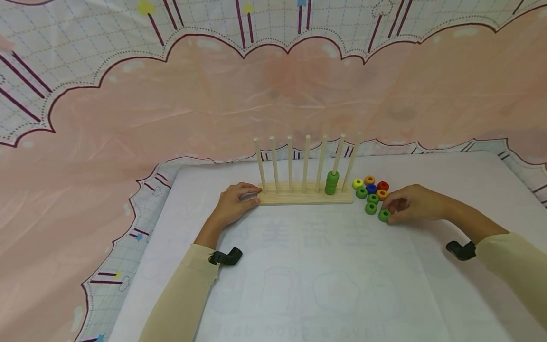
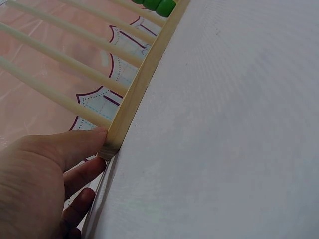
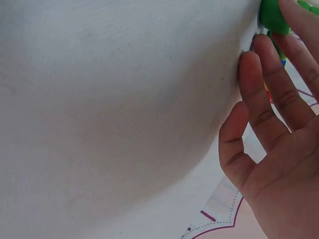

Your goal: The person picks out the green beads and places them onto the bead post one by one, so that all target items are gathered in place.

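A wooden peg stand [image 1: 295,198] with several upright pegs lies on the white tabletop. Green beads [image 1: 331,183] are stacked on its second peg from the right. My left hand [image 1: 234,204] holds the left end of the base, thumb [image 2: 87,144] against it in the left wrist view. To the right of the stand, my right hand [image 1: 416,204] pinches a green bead [image 1: 383,216] between thumb and index finger, low at the table. In the right wrist view this bead [image 3: 273,17] is partly cut off at the top edge, and the other fingers are spread.
Loose beads lie in a cluster between the stand and my right hand: a yellow bead [image 1: 358,183], a blue bead [image 1: 372,189], a red bead [image 1: 383,186], orange ones and several green ones. A patterned pink cloth [image 1: 273,95] is behind the white table surface [image 1: 307,266].
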Demonstrator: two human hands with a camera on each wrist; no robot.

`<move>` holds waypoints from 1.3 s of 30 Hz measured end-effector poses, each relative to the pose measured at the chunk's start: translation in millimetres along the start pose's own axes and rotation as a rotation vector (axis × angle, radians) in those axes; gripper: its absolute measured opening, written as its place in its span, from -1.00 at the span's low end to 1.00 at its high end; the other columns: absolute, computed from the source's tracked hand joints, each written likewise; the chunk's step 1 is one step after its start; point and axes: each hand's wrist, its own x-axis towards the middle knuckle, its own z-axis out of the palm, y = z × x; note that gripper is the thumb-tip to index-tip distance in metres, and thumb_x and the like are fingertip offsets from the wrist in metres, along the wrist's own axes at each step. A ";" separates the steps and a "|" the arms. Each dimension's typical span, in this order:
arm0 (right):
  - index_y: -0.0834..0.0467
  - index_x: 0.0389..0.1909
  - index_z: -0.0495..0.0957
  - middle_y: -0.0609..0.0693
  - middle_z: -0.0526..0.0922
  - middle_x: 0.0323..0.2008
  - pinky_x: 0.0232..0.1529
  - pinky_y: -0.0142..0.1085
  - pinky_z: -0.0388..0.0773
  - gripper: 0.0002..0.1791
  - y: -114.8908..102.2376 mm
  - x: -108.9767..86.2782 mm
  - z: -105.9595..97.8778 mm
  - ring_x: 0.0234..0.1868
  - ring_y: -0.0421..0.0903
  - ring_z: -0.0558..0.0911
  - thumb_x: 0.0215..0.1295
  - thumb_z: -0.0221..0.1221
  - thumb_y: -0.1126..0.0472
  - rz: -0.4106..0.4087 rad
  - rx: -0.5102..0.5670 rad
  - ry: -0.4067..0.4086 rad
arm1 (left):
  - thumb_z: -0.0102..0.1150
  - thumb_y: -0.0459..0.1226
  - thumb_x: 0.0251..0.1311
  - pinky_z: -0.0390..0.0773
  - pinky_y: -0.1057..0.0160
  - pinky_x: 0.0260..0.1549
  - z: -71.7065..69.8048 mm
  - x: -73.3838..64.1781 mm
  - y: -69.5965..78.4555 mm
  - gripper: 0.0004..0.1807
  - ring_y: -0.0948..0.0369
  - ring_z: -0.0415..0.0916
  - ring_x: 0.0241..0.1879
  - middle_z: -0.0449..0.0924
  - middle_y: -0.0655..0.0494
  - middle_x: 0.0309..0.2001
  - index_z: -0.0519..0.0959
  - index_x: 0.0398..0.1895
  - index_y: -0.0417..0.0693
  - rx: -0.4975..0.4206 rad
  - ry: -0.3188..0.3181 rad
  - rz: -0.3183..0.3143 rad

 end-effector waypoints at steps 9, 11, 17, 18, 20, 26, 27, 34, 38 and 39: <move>-0.05 -0.03 0.71 -0.17 0.66 -0.27 -0.18 -0.38 0.60 -0.61 -4.4 -2.2 -4.6 -0.19 -0.16 0.58 0.15 0.47 -0.07 -0.008 -0.034 0.038 | 0.35 -0.07 0.30 0.13 -0.29 0.37 -0.2 -0.2 -0.6 -0.61 -0.09 0.44 0.31 0.62 0.04 0.24 0.70 0.17 0.11 -0.001 0.004 0.013; -0.05 -0.04 0.71 -0.17 0.66 -0.28 -0.20 -0.39 0.59 -0.61 -6.4 -2.7 -7.3 -0.20 -0.16 0.57 0.15 0.47 -0.09 -0.013 -0.042 0.048 | 0.34 -0.07 0.30 0.13 -0.28 0.36 -0.3 -0.4 -0.4 -0.61 -0.09 0.44 0.31 0.62 0.04 0.24 0.70 0.17 0.11 -0.001 0.003 0.013; -0.02 -0.01 0.70 -0.19 0.66 -0.29 -0.20 -0.39 0.60 -0.62 -12.6 -3.5 -16.1 -0.20 -0.19 0.57 0.20 0.44 -0.07 -0.051 -0.065 0.079 | 0.35 -0.08 0.29 0.12 -0.29 0.36 0.0 -1.2 -0.3 -0.60 -0.10 0.43 0.31 0.62 0.03 0.24 0.69 0.17 0.10 -0.009 0.003 0.010; -0.02 -0.01 0.70 -0.19 0.66 -0.29 -0.21 -0.39 0.60 -0.62 -13.3 -3.1 -17.4 -0.20 -0.20 0.57 0.20 0.44 -0.06 -0.058 -0.071 0.083 | 0.35 -0.08 0.29 0.11 -0.29 0.37 0.1 -1.2 -0.5 -0.60 -0.10 0.43 0.31 0.62 0.04 0.24 0.69 0.17 0.10 -0.010 0.003 0.008; -0.03 -0.02 0.70 -0.20 0.67 -0.29 -0.20 -0.39 0.60 -0.64 -15.1 -2.7 -19.7 -0.20 -0.21 0.58 0.21 0.44 -0.06 -0.063 -0.082 0.090 | 0.35 -0.07 0.30 0.11 -0.28 0.37 0.2 -1.2 -0.7 -0.60 -0.09 0.42 0.31 0.62 0.04 0.25 0.69 0.17 0.11 -0.010 0.002 0.004; -0.06 -0.06 0.70 -0.23 0.68 -0.29 -0.18 -0.38 0.60 -0.65 -21.3 -1.3 -26.5 -0.21 -0.22 0.58 0.20 0.44 -0.10 -0.055 -0.112 0.109 | 0.34 -0.07 0.30 0.09 -0.28 0.39 -0.1 -0.9 0.4 -0.60 -0.10 0.41 0.32 0.61 0.05 0.25 0.69 0.18 0.11 -0.011 0.000 0.000; -0.06 -0.06 0.71 -0.23 0.68 -0.29 -0.18 -0.37 0.60 -0.66 -22.6 -1.2 -27.7 -0.21 -0.22 0.58 0.20 0.44 -0.09 -0.058 -0.111 0.113 | 0.34 -0.06 0.30 0.09 -0.28 0.39 -0.3 -0.8 0.5 -0.60 -0.10 0.41 0.32 0.61 0.05 0.25 0.69 0.18 0.11 -0.012 0.000 0.000; -0.11 -0.12 0.71 -0.24 0.68 -0.33 -0.19 -0.37 0.60 -0.75 -29.3 -0.8 -34.9 -0.25 -0.26 0.59 0.21 0.45 -0.02 -0.111 -0.097 0.152 | 0.35 -0.06 0.30 0.10 -0.27 0.39 -0.4 -0.1 0.1 -0.61 -0.09 0.41 0.32 0.62 0.07 0.24 0.70 0.17 0.13 -0.015 0.003 0.002; -0.14 -0.14 0.72 -0.27 0.70 -0.29 -0.19 -0.37 0.58 -0.79 -33.8 -1.0 -39.8 -0.24 -0.27 0.60 0.22 0.44 -0.01 -0.127 -0.099 0.167 | 0.35 -0.06 0.30 0.10 -0.27 0.38 0.3 0.3 -1.0 -0.61 -0.08 0.42 0.31 0.62 0.08 0.24 0.70 0.17 0.13 -0.018 0.004 0.005; -0.14 -0.14 0.72 -0.27 0.71 -0.28 -0.19 -0.37 0.58 -0.79 -35.1 -1.0 -41.1 -0.23 -0.27 0.60 0.22 0.44 0.00 -0.128 -0.098 0.170 | 0.35 -0.07 0.30 0.10 -0.26 0.38 0.5 0.3 -1.1 -0.61 -0.08 0.42 0.31 0.62 0.08 0.24 0.70 0.17 0.14 -0.018 0.004 0.005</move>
